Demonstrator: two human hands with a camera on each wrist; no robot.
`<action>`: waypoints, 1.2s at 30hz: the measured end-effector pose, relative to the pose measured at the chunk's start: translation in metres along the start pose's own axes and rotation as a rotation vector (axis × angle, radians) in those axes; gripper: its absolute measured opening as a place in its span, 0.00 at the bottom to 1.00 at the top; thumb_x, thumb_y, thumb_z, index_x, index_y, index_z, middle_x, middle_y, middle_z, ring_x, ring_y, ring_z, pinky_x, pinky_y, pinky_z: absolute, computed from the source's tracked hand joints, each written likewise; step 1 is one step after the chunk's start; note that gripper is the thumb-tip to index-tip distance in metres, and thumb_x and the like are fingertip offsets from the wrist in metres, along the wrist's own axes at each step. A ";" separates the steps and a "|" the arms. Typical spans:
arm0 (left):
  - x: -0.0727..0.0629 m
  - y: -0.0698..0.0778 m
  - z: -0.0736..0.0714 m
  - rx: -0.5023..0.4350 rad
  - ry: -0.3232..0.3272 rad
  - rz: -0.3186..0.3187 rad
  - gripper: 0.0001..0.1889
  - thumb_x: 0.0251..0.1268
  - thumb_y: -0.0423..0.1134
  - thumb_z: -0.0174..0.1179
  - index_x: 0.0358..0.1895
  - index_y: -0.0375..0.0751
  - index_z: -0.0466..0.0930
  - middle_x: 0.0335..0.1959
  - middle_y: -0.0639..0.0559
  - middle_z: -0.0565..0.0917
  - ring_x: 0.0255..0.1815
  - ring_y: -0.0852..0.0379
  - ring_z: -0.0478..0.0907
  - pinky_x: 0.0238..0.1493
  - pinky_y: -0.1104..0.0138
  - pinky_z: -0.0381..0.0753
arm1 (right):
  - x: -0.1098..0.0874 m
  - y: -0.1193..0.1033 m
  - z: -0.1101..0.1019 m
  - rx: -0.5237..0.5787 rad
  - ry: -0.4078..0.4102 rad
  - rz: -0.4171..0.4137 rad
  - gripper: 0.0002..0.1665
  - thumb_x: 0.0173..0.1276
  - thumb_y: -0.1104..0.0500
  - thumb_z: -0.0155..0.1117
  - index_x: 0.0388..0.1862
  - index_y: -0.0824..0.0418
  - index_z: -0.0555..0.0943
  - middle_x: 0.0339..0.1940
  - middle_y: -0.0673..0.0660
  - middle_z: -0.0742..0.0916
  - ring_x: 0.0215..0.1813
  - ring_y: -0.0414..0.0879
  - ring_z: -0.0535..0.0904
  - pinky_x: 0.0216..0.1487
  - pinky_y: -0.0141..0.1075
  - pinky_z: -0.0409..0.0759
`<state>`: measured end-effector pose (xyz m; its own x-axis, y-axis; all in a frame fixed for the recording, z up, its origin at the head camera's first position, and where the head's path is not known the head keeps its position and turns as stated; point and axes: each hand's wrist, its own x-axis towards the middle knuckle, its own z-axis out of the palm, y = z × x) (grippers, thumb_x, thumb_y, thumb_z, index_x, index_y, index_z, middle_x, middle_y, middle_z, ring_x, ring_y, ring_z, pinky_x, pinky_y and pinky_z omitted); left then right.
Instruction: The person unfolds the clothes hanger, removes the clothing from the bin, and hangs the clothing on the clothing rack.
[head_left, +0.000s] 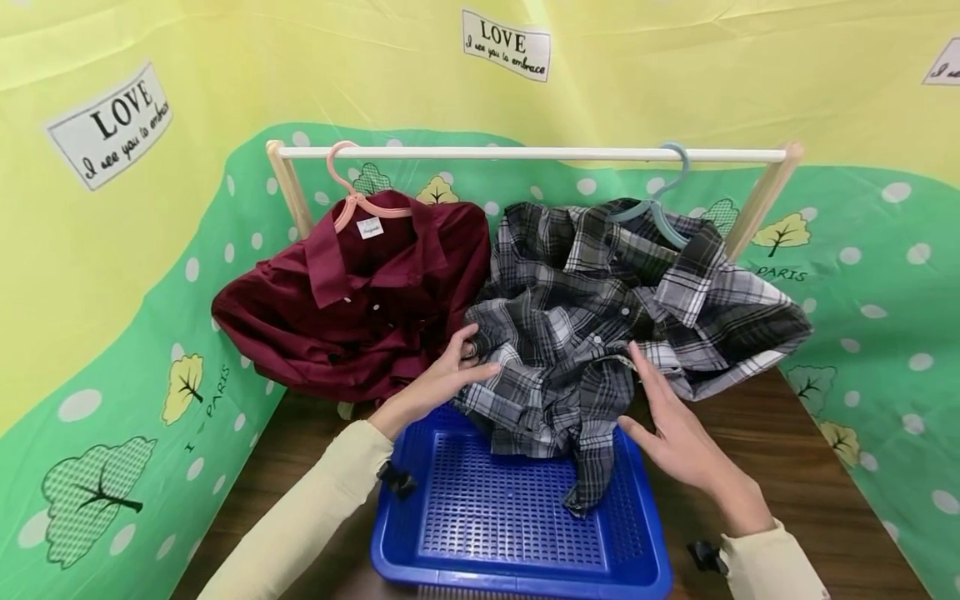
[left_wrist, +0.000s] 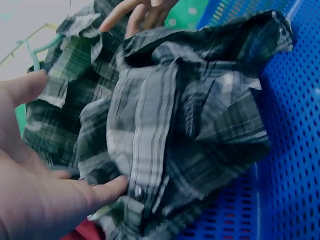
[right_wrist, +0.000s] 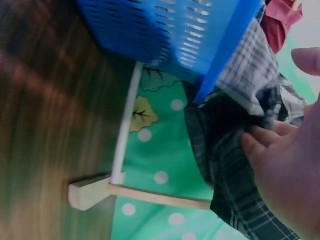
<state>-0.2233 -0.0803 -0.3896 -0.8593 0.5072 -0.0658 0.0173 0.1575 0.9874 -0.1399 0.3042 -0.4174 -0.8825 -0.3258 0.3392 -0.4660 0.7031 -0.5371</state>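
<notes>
A grey-and-black plaid shirt (head_left: 555, 333) hangs on a blue hanger (head_left: 651, 208), its lower part bunched over a blue plastic basket (head_left: 517, 575). My left hand (head_left: 448, 371) is at the shirt's left side, thumb apart from the fingers; in the left wrist view its thumb tip overlaps the cloth near a button. On the other side, my right hand (head_left: 678, 437) has its index finger extended toward the bunched cloth and its thumb spread. Fingertips of that hand (right_wrist: 265, 142) rest against a dark fold in the right wrist view.
A maroon shirt (head_left: 360, 308) on a pink hanger (head_left: 345, 179) hangs to the left. Both hangers hook over a white rail (head_left: 487, 153) with wooden side posts (head_left: 757, 204). Beneath is a dark wooden table (head_left: 735, 433); patterned green and yellow cloth (head_left: 187, 258) surrounds it.
</notes>
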 end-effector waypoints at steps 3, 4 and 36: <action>-0.005 -0.008 -0.006 0.036 -0.021 -0.025 0.48 0.83 0.44 0.64 0.93 0.48 0.40 0.92 0.35 0.43 0.91 0.33 0.50 0.86 0.36 0.55 | -0.004 0.002 0.002 -0.019 -0.029 0.041 0.64 0.80 0.54 0.73 0.96 0.43 0.39 0.95 0.61 0.52 0.89 0.75 0.53 0.72 0.79 0.64; -0.007 -0.009 -0.008 0.045 -0.019 -0.021 0.48 0.83 0.44 0.64 0.93 0.48 0.42 0.92 0.35 0.43 0.91 0.33 0.52 0.86 0.35 0.55 | -0.006 0.001 0.002 -0.026 -0.026 0.044 0.64 0.80 0.54 0.74 0.96 0.43 0.39 0.95 0.61 0.53 0.88 0.75 0.54 0.73 0.78 0.65; -0.140 -0.083 -0.015 0.613 0.359 0.355 0.27 0.67 0.28 0.77 0.69 0.42 0.85 0.72 0.43 0.82 0.74 0.39 0.77 0.71 0.39 0.77 | 0.040 -0.015 0.027 -0.371 -0.159 -0.447 0.74 0.52 0.59 0.95 0.93 0.48 0.61 0.89 0.52 0.70 0.20 0.26 0.59 0.20 0.23 0.61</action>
<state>-0.1121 -0.1766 -0.4600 -0.8602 0.3267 0.3915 0.5097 0.5290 0.6784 -0.1700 0.2634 -0.4167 -0.6182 -0.7110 0.3351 -0.7659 0.6407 -0.0537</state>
